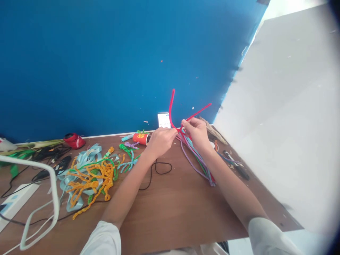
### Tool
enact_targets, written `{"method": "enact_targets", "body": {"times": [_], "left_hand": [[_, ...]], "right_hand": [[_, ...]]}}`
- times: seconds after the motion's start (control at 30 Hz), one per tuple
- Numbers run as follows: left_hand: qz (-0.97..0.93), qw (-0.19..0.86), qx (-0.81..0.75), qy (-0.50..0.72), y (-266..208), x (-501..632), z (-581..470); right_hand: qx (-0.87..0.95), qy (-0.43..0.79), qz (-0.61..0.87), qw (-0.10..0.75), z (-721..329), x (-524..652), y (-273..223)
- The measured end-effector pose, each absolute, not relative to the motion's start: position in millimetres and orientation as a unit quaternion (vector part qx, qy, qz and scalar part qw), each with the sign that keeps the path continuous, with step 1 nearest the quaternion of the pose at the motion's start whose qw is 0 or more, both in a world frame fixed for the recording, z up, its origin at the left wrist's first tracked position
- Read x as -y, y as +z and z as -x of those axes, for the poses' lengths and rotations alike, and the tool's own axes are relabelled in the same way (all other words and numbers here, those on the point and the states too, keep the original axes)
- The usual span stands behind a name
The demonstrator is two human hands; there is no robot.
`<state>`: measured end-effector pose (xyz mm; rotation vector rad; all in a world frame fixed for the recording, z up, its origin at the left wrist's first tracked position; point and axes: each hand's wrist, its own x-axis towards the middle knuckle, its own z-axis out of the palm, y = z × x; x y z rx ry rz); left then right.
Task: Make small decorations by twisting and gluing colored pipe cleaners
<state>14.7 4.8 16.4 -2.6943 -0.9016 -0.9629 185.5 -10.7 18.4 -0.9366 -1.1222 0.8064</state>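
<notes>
Red pipe cleaners (pixel 171 106) are held up between my two hands, above the far side of the table. Two long ends stick out, one rising up and one slanting to the right. My left hand (pixel 163 140) is closed in a pinch on the red fuzzy stems. Close beside it, my right hand (pixel 196 132) pinches them too, thumb against fingers. Below my right hand and forearm lies a bundle of loose purple, green and red pipe cleaners (pixel 190 152), partly hidden by the arm. The exact crossing point of the red stems is hard to see between the fingers.
Orange pipe-cleaner shapes (pixel 98 177) lie left on light blue ribbon (pixel 89 156). A red paper cup (pixel 141 138) and a lit phone (pixel 164 120) are at the back. Scissors (pixel 236 164) lie right. A power strip (pixel 18 202) and white curved frame (pixel 54 191) are front left.
</notes>
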Motion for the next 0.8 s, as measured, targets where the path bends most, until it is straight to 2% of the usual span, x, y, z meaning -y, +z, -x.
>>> {"method": "enact_targets", "body": {"times": [0.17,0.4,0.57,0.67,0.8], "left_hand": [[0.855,-0.088,0.340,-0.382,22.1,-3.2,-13.4],[0.815,-0.159,0.377,-0.410,33.1,-3.1,-4.5],[0.784,-0.245,0.390,-0.416,28.6,-5.8,-3.8],[0.756,-0.318,0.381,-0.426,25.6,-6.6,-5.8],[0.685,-0.497,0.339,-0.411,27.1,-3.7,-10.5]], "right_hand": [[0.540,0.361,0.436,0.623,-193.8,9.0,20.0],[0.645,0.376,0.449,0.491,-195.9,14.6,28.8],[0.741,0.379,0.401,0.382,-205.6,18.7,35.9],[0.758,0.374,0.383,0.372,-208.0,19.0,36.0],[0.732,0.372,0.408,0.399,-206.5,14.1,30.6]]}}
